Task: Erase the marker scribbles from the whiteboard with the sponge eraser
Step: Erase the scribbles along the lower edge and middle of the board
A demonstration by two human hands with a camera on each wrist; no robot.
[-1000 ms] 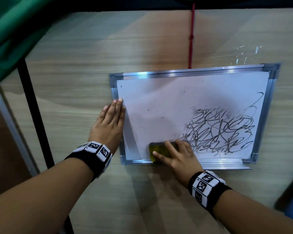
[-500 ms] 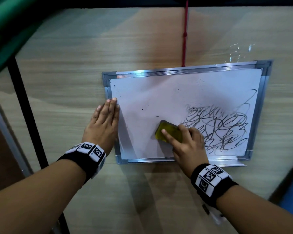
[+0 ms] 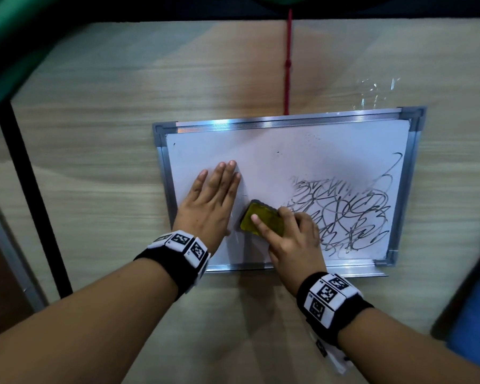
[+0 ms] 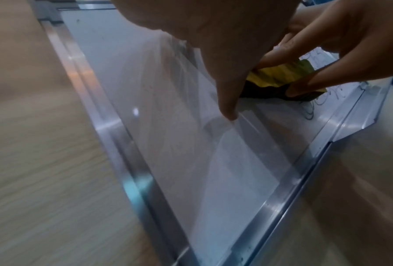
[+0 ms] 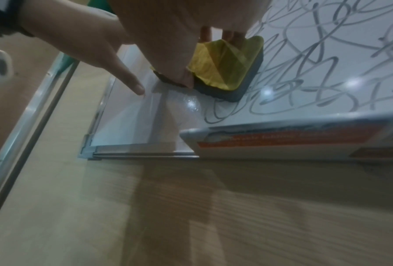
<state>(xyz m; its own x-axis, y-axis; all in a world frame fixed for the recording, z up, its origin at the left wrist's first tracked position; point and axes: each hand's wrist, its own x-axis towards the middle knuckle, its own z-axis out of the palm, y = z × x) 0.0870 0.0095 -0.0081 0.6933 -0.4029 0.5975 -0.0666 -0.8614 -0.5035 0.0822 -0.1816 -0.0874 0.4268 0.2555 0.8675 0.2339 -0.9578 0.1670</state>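
A silver-framed whiteboard (image 3: pixel 311 139) lies flat on the wooden table, with black marker scribbles (image 3: pixel 344 214) over its lower right part. My right hand (image 3: pixel 288 234) grips a yellow-topped sponge eraser (image 3: pixel 261 221) with a dark base, pressed on the board just left of the scribbles. In the right wrist view the eraser (image 5: pixel 227 72) sits at the scribbles' (image 5: pixel 316 63) edge. My left hand (image 3: pixel 214 198) lies flat with straight fingers on the board's left part, next to the eraser. The left wrist view shows the eraser (image 4: pixel 279 75) held between right-hand fingers beyond my left thumb.
A red cord (image 3: pixel 288 65) runs from the board's top edge toward the table's far side. Green cloth (image 3: pixel 6 37) hangs at the upper left beside a black table leg (image 3: pixel 31 195). Something blue (image 3: pixel 474 314) stands off the table at the lower right.
My left hand has moved from the board's left frame onto the white surface. The right hand slid the eraser up from the bottom edge, then slightly left.
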